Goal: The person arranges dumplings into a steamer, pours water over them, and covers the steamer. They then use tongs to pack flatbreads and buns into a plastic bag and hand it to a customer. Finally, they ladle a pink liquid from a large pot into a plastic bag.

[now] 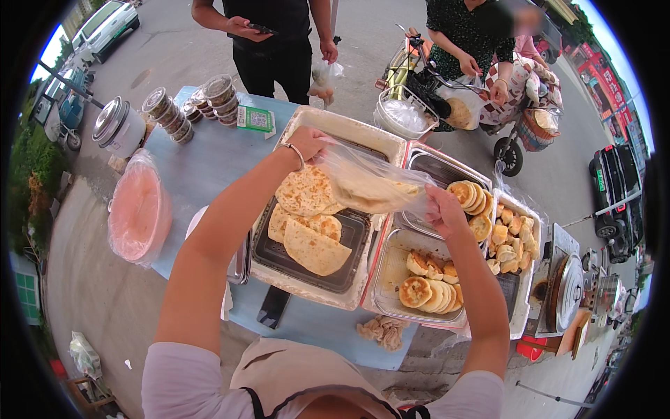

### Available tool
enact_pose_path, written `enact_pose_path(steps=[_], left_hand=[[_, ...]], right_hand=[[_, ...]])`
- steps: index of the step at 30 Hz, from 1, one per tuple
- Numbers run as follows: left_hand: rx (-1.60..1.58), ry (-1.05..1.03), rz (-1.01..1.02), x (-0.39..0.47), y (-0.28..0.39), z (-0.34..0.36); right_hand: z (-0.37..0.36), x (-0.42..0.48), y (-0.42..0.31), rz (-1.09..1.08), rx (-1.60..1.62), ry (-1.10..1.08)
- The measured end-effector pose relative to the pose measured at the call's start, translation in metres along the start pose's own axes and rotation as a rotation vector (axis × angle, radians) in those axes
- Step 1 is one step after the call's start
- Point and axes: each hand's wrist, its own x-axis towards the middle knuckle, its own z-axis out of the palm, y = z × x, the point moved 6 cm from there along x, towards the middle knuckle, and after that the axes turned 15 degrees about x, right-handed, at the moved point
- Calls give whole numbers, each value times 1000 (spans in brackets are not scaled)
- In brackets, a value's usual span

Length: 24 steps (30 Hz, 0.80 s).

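Between my hands a clear plastic bag (374,180) is stretched, with a folded flatbread inside. My left hand (309,146), a bangle on its wrist, grips the bag's upper left corner. The other end of the bag is pinched in my right hand (444,209). Below lie a round browned flatbread (303,189) and a half-folded flatbread (316,247) on a dark tray (267,256) in a foam box (309,297). Right of it, a metal tray (390,262) holds small round breads (416,292), partly behind my right forearm.
Stacked lidded tubs (219,94), a code card (255,119), a pink bag-lined bucket (140,209), a phone (273,306) and a crumpled cloth (384,331) surround the boxes. More small breads (510,241) fill a right-hand box. Two people stand across the table, one beside a bicycle basket (408,112).
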Motion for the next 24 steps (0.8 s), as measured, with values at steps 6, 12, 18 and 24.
enact_pose_path(steps=[6,12,18,24], left_hand=[[-543,127,50,-1,7,-69],[-329,45,44,-16,80,-60],[-637,-20,184,41,63,-88],[-669,165,198,20,62,-139]], right_hand=[[101,67,-16,-149,203,-173],[227,97,-26,-531,-211,-301],[291,44,-25,-1177,-833,-242],[228,-47,30,-1047,-623,-553]])
